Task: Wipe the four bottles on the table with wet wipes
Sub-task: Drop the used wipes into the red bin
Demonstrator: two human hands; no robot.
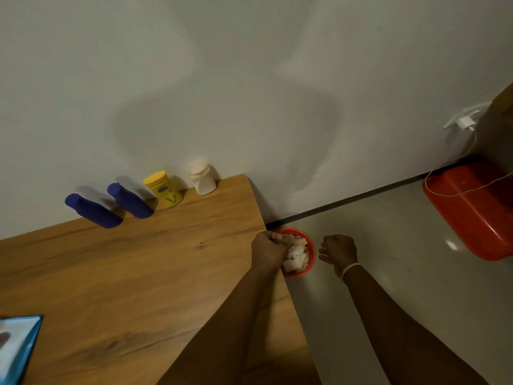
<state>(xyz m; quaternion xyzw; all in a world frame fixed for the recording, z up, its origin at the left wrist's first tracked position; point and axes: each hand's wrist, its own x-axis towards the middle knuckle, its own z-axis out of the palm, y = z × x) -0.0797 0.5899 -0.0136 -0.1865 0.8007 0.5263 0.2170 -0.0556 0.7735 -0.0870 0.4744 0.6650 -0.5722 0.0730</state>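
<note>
Four bottles stand in a row against the wall at the back of the wooden table (116, 273): two blue bottles (93, 211) (130, 201), a yellow bottle (163, 190) and a white bottle (202, 179). My left hand (268, 250) is a fist at the table's right edge, over a small red bin (311, 262) on the floor. It grips a crumpled white wet wipe (294, 254) that hangs among other used wipes in the bin. My right hand (337, 251) hovers just right of the bin, fingers curled, holding nothing.
A blue pack of wet wipes (16, 348) lies at the table's near left edge. A red plastic tub (469, 209) sits upside down on the grey floor at the right, with a white cable (472, 190) across it from a wall plug (463, 122).
</note>
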